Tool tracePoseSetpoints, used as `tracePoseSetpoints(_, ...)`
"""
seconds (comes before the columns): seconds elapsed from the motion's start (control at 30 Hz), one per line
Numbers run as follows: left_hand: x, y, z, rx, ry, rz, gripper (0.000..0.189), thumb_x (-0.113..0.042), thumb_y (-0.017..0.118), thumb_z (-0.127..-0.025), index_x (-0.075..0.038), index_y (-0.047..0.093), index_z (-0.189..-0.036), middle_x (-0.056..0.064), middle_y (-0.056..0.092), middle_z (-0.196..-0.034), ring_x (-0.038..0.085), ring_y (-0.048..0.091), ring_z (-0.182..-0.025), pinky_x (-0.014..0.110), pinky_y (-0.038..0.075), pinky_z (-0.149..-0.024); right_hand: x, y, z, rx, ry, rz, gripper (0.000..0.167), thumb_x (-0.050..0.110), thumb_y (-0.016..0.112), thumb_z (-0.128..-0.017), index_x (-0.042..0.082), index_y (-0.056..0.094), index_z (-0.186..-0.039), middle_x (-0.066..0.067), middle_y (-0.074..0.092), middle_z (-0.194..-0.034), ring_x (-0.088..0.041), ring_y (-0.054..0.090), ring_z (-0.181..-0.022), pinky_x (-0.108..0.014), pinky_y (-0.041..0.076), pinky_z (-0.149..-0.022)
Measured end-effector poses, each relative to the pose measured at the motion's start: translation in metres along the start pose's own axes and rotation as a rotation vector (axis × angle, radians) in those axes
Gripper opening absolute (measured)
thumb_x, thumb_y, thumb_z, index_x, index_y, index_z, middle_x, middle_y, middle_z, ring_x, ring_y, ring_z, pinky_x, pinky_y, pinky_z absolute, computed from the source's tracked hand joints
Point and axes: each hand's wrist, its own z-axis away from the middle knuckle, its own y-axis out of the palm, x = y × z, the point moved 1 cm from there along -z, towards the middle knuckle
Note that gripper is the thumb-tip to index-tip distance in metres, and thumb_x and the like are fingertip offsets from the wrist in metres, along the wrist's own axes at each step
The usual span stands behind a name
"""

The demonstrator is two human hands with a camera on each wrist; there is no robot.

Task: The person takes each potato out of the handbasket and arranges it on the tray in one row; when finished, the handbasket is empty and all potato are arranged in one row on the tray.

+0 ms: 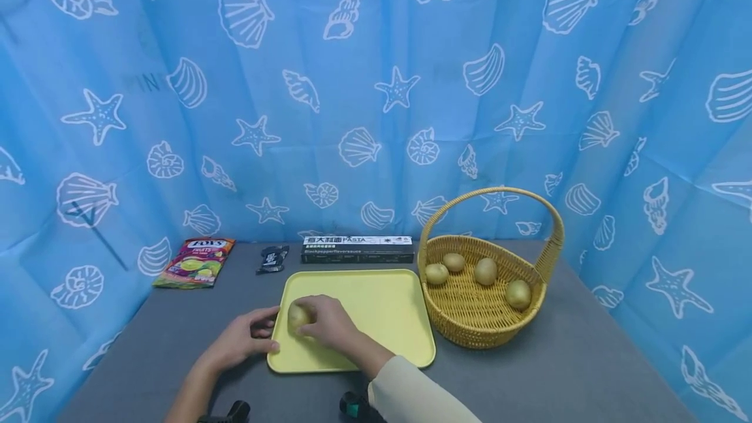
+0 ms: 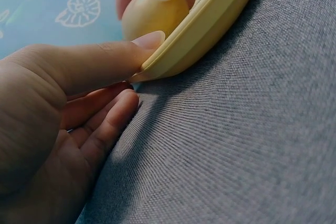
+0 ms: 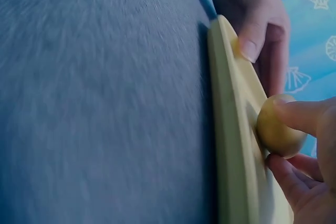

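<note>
Near the left end of a yellow rectangular tray (image 1: 376, 309), my right hand (image 1: 330, 324) pinches a round yellow-brown fruit (image 1: 298, 317) that looks like a kiwi. In the right wrist view, the thumb lies on one side of the fruit (image 3: 281, 129) and the fingertips on the other, close to the tray's surface. My left hand (image 1: 239, 341) grips the tray's left edge. The left wrist view shows its thumb on top of the rim (image 2: 194, 38) and curled fingers by the edge below. Whether the fruit touches the tray is hard to tell.
To the right stands a wicker basket (image 1: 470, 338) with a tall handle, holding several similar fruits (image 1: 485, 271). Behind the tray lie a black pasta box (image 1: 357, 250) and a small black packet (image 1: 273, 258). A colourful candy bag (image 1: 196, 262) lies at the back left, before a blue curtain.
</note>
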Motion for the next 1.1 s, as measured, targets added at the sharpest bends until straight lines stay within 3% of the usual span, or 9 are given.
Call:
tracePoseSetpoints(0.3,0.001,0.0,-0.004,-0.01,-0.013,-0.004,0.089,-0.038,0.085,-0.072,0.0,0.046,-0.143,0.019,0.055,-0.131,0.028,0.061,-0.106,0.044,0.049,-0.087,0.014,0.01,-0.001,-0.011,-0.012,-0.045,0.049,0.015,0.083,-0.077,0.013,0.067,-0.123,0.003,0.066,-0.112,-0.004,0.055,-0.087,-0.022,0.045,-0.073)
tracePoseSetpoints(0.43,0.0,0.0,-0.004,-0.006,-0.01,-0.004,0.087,-0.035,0.085,-0.073,0.0,0.046,-0.142,0.02,0.053,-0.132,0.028,0.06,-0.106,0.044,0.049,-0.087,0.011,0.011,0.0,-0.011,0.002,-0.049,0.051,0.017,0.082,-0.078,0.016,0.066,-0.126,0.004,0.065,-0.114,-0.006,0.059,-0.091,-0.022,0.046,-0.076)
tracePoseSetpoints(0.6,0.0,0.0,-0.002,0.007,0.04,-0.004,0.082,-0.028,0.084,-0.076,0.004,0.045,-0.141,0.024,0.053,-0.131,0.03,0.061,-0.105,0.044,0.049,-0.086,0.003,0.008,0.004,-0.005,0.027,-0.067,0.057,0.019,0.083,-0.077,0.016,0.062,-0.13,-0.001,0.065,-0.12,-0.013,0.063,-0.098,-0.024,0.048,-0.079)
tracePoseSetpoints(0.77,0.002,0.0,-0.002,0.015,0.073,0.009,0.08,-0.024,0.082,-0.078,0.007,0.044,-0.141,0.027,0.052,-0.132,0.031,0.061,-0.105,0.043,0.049,-0.086,0.002,-0.008,0.012,0.013,0.023,-0.069,0.059,0.018,0.081,-0.079,0.013,0.059,-0.134,-0.006,0.061,-0.126,-0.02,0.063,-0.103,-0.027,0.048,-0.08)
tracePoseSetpoints(1.1,0.001,0.001,-0.002,0.003,0.026,0.013,0.083,-0.027,0.084,-0.076,0.006,0.045,-0.141,0.024,0.053,-0.131,0.03,0.061,-0.105,0.044,0.049,-0.086,0.002,-0.075,0.033,0.065,-0.045,-0.118,0.045,0.02,0.073,-0.087,0.012,0.061,-0.13,-0.004,0.063,-0.122,-0.022,0.062,-0.106,-0.034,0.049,-0.085)
